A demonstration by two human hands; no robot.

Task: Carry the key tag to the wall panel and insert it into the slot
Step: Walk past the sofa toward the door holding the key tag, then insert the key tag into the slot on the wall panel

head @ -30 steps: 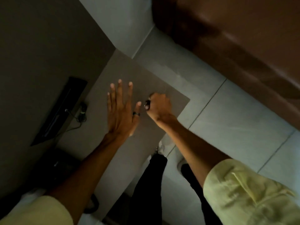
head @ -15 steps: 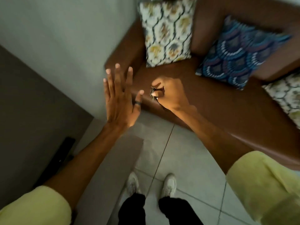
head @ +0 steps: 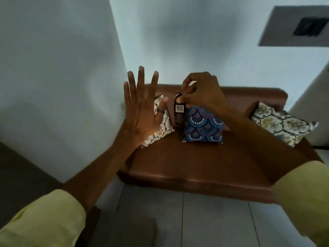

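Pinching the ring end of the key tag [head: 178,111] between thumb and fingertips, the right hand [head: 203,91] is holding the black tag so that it is hanging upright in the air above the back edge of the brown bench [head: 195,164], in front of the blue patterned cushion [head: 203,127]. Just beside it, the left hand [head: 140,111] is showing its back with all fingers spread and gripping nothing, a dark ring [head: 160,111] sitting on its thumb. High on the pale wall, the grey wall panel [head: 295,25] is sitting well apart from the tag, toward the upper right.

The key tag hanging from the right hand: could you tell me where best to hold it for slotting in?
Probably pinch the key tag at its upper, ring end, from above, as the right hand does; it hangs upright, leaving the long flat lower end free.
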